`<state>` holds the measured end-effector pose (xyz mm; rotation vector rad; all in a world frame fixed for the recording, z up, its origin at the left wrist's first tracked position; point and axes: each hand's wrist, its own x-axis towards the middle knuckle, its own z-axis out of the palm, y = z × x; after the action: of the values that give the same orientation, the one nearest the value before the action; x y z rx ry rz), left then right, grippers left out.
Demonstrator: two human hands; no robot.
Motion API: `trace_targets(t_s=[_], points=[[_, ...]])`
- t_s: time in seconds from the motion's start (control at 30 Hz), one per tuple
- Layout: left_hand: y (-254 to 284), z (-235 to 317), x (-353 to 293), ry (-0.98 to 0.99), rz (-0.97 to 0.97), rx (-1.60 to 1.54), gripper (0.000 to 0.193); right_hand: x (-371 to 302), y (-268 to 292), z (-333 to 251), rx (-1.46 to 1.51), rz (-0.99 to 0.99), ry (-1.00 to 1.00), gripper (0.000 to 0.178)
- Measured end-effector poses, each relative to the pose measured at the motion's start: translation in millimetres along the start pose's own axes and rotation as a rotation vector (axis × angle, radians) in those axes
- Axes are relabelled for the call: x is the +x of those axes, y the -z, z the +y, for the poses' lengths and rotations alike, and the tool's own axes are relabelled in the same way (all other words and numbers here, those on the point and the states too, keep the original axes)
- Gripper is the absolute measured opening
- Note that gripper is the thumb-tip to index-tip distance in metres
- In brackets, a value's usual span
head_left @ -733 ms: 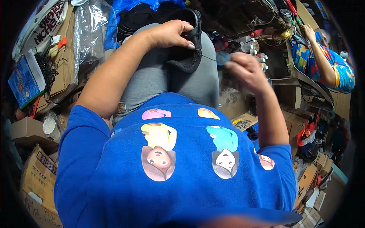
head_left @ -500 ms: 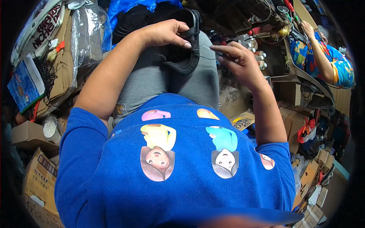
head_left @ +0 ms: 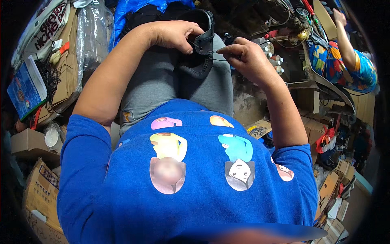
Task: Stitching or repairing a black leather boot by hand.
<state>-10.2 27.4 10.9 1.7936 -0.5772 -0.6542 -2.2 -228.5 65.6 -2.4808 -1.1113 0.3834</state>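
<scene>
A black shoe lies across my thighs, its opening toward my left hand. My left hand grips the shoe's side, thumb bent and fingertips partly hidden by the shoe. At the shoe's right edge, my right hand pinches thumb and forefinger together on a thin needle, which hardly shows now between the fingertips and the shoe. A dark thread runs from the shoe's edge toward the right hand. Stitching shows along the curved rim of the sole.
Grey trousers cover my lap under the shoe. To the right stand several small bottles and a machine. Another person in a colourful shirt sits beyond. Cardboard boxes, plastic wrap and a blue book crowd the left.
My right hand has moved left, up to the shoe's edge, and the needle shows less. My left hand has shifted slightly on the shoe, its flap tilting. The other person's arm has risen.
</scene>
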Motion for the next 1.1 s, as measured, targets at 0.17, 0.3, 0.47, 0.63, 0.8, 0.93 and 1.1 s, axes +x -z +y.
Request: trace_targets(t_s=[0.17, 0.3, 0.47, 0.63, 0.8, 0.93, 1.1], points=[[-2.4, 11.8, 11.2, 0.061, 0.089, 0.387, 0.035, 10.0, 9.6, -8.3, 0.067, -0.098, -0.091, 0.022], [-8.4, 11.3, 18.7, -0.101, 0.215, 0.368, 0.031, 14.6, 15.6, -9.0, -0.024, -0.136, -0.097, 0.022], [-2.0, 9.0, 20.9, 0.035, 0.105, 0.224, 0.027, 17.7, 13.6, -2.4, 0.106, -0.108, -0.098, 0.021], [1.4, 5.9, 16.1, 0.043, 0.085, 0.182, 0.024, 18.2, 10.3, -4.5, 0.074, -0.079, -0.073, 0.019], [-0.1, -0.8, 21.7, 0.027, 0.117, 0.180, 0.028, 19.2, 14.3, -7.7, -0.074, -0.071, 0.057, 0.017], [1.6, -5.6, 23.6, 0.003, 0.093, 0.110, 0.030, 19.1, 14.4, -4.9, 0.085, -0.080, -0.091, 0.018], [3.0, -6.9, 20.9, -0.018, 0.095, 0.169, 0.030, 18.5, 9.2, -2.9, -0.068, -0.035, 0.011, 0.017]])
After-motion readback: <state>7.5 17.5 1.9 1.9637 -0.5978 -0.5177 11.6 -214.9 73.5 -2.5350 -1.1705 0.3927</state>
